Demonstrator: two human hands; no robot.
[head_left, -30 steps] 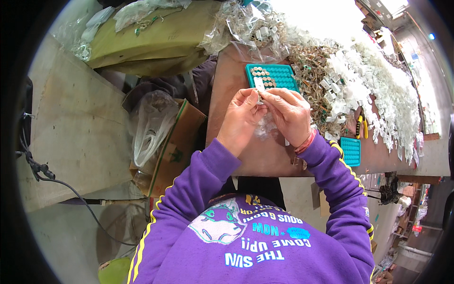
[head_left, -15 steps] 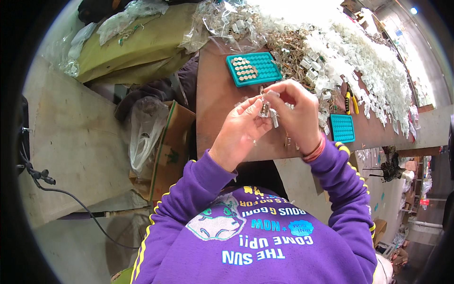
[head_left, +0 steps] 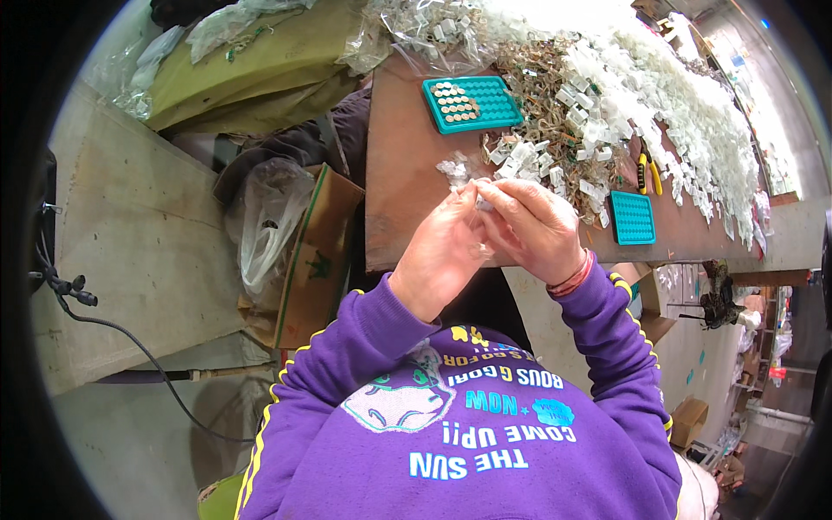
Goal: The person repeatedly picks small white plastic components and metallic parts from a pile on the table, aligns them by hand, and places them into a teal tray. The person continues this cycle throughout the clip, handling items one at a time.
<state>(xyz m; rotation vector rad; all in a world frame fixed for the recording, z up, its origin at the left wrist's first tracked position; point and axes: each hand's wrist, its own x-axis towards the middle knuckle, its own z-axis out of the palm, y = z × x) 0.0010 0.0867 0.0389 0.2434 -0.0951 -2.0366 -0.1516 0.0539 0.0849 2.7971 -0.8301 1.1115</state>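
Observation:
My left hand [head_left: 442, 251] and my right hand [head_left: 539, 230] meet over the near edge of the brown table. Their fingertips pinch a small clear plastic piece [head_left: 483, 204] between them. Fingers cover most of it, so its full shape is hidden. Just beyond my fingertips lies a small clump of clear plastic bits [head_left: 454, 169]. To its right, several whitish plastic casings [head_left: 524, 160] are scattered. Farther off, a teal tray [head_left: 498, 128] holds rows of round, coin-like pieces in its left part.
A large heap of translucent casings [head_left: 685, 165] covers the table's right and far side, bordered by brown stringy strands [head_left: 520, 82]. Yellow-and-black pliers [head_left: 642, 173] lie near a smaller teal tray [head_left: 633, 218]. A cardboard box [head_left: 303, 277] with a plastic bag [head_left: 269, 225] stands at left.
My hands have come closer together, and my fingers now cover more of the small clear piece. The casings beyond my hands show more. The whole view has shifted slightly.

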